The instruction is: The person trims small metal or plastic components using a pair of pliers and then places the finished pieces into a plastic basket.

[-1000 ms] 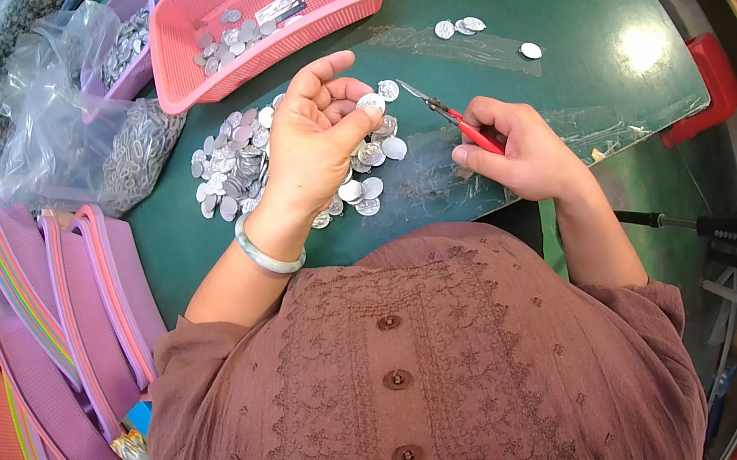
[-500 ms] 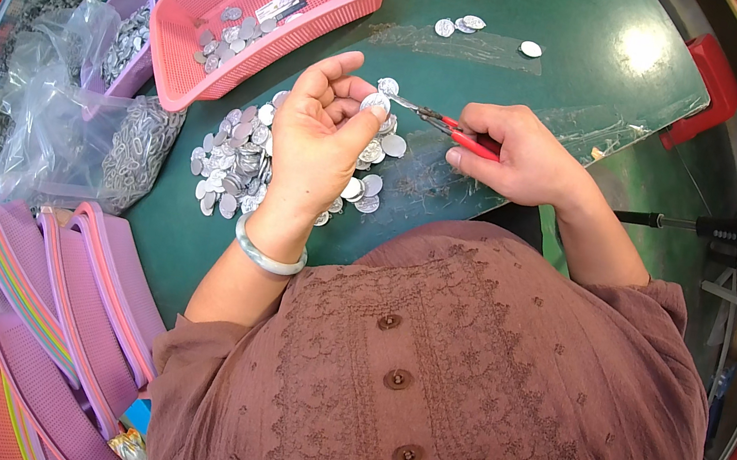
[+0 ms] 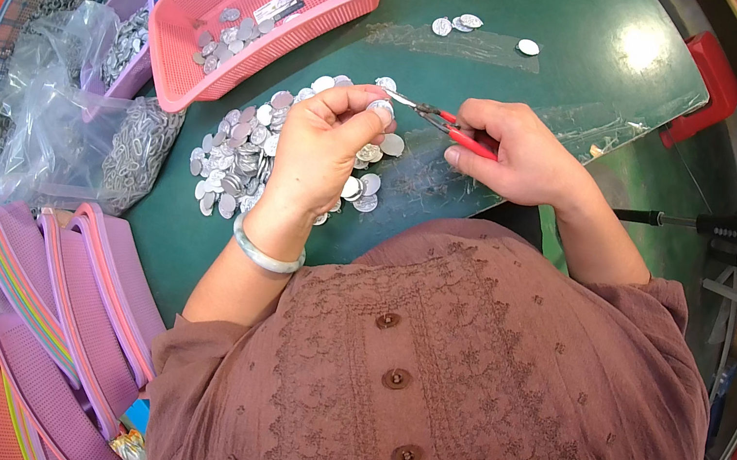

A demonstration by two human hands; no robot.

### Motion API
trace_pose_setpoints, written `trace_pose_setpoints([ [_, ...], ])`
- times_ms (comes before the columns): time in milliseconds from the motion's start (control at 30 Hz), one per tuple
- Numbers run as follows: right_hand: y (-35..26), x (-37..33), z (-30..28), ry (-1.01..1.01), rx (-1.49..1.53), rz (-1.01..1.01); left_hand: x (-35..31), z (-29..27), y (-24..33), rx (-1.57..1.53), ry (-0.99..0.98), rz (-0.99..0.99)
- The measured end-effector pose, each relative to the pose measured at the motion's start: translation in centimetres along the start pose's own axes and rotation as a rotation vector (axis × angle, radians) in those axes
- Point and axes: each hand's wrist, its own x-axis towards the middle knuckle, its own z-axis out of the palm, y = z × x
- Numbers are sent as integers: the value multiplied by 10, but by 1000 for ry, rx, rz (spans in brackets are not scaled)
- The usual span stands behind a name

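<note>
Left hand (image 3: pixel 319 147) is up in the middle of the frame, thumb and forefinger pinched on a single small silver disc (image 3: pixel 380 108), the other fingers curled loosely behind it. The right hand (image 3: pixel 515 152), just to the right of centre, is wrapped around the red handles of a pair of pliers (image 3: pixel 437 120), and the metal tip sits right at the disc's edge; whether the tip actually bites it is too small to tell. Below and left of the left hand, a pile of silver discs (image 3: pixel 238 158) lies spread on the green table (image 3: pixel 562 28), with a pink basket (image 3: pixel 270 6) holding a few more at upper left. Now the risks, as I judge them: that pinch is a narrow one, so a twist from the pliers could flick the disc out and into the pile, where it would be lost among the others. The tip is also touching close to the thumb, so a slip could nip skin.
</note>
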Motion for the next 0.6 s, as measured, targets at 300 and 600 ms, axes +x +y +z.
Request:
trace_pose_setpoints([
  [300, -1, -1, -1, 12, -113, -54, -2, 3, 10, 52, -6, -33],
  [600, -5, -1, -3, -34, -94, -10, -4, 4, 11, 113, -18, -39],
])
